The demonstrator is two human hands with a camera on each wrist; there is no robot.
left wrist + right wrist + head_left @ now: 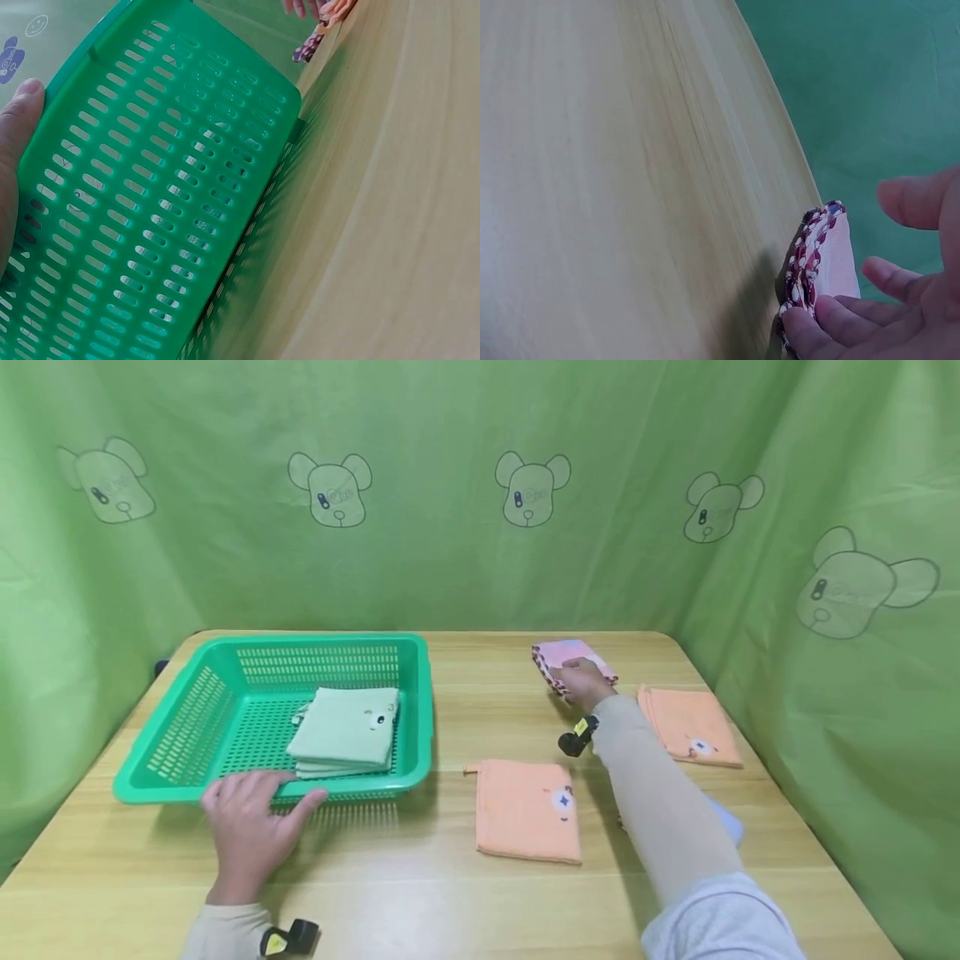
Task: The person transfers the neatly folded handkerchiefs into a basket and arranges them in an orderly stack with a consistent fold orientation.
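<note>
My left hand (251, 828) grips the near rim of a green plastic basket (424, 718), fingers over the edge. In the left wrist view the thumb (28, 101) lies along the rim, above the slotted basket wall (97, 196). Inside the basket, on its right side, rest pale green folded towels (341, 731) with an embroidered face. At the far right of the table, my right hand (583, 681) touches a folded pink towel (564, 652) with patterned trim. In the right wrist view its fingertips rest against the pink towel (837, 271), the thumb spread away.
One orange folded towel (525, 810) lies right of the basket, another orange towel (693, 725) by the table's right edge. A bluish item (726, 820) is partly hidden under the right forearm. A green curtain (450, 568) surrounds the wooden table (405, 902).
</note>
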